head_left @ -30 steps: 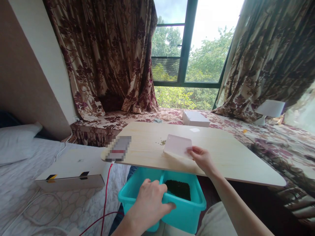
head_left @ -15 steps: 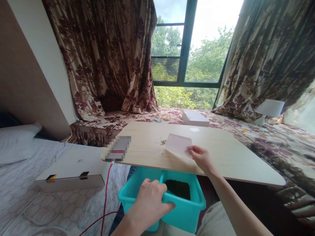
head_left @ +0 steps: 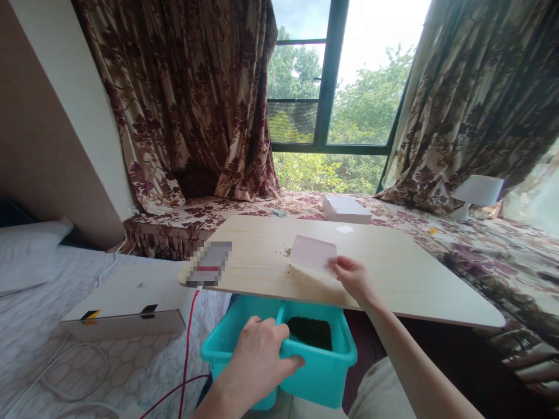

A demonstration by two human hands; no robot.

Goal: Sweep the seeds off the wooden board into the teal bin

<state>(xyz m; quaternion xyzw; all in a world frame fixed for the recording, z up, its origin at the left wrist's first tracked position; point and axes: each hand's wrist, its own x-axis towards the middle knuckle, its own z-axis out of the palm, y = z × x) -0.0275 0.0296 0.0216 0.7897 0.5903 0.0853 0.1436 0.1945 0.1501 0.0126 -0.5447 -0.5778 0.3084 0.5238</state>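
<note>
My left hand [head_left: 257, 358] grips the near rim of a teal plastic bin [head_left: 321, 375] held under the front edge of the light wooden table [head_left: 406, 279]. One compartment of the bin holds a dark heap of small grains [head_left: 310, 333]. My right hand [head_left: 354, 278] pinches the right edge of a pale pink flat scraper card [head_left: 312, 255] that stands tilted on the tabletop. A small cluster of greenish grains [head_left: 287, 252] lies on the table just left of the card.
A blurred-out object [head_left: 208, 265] sits at the table's left end, with a red cable [head_left: 187, 343] hanging below. A flat cardboard box [head_left: 126, 299] lies on the bed. A white box [head_left: 347, 209] and a white lamp [head_left: 476, 195] stand on the window seat.
The teal bin and my left hand have shifted slightly left. The card with my right hand moved a little left, closer to the grains.
</note>
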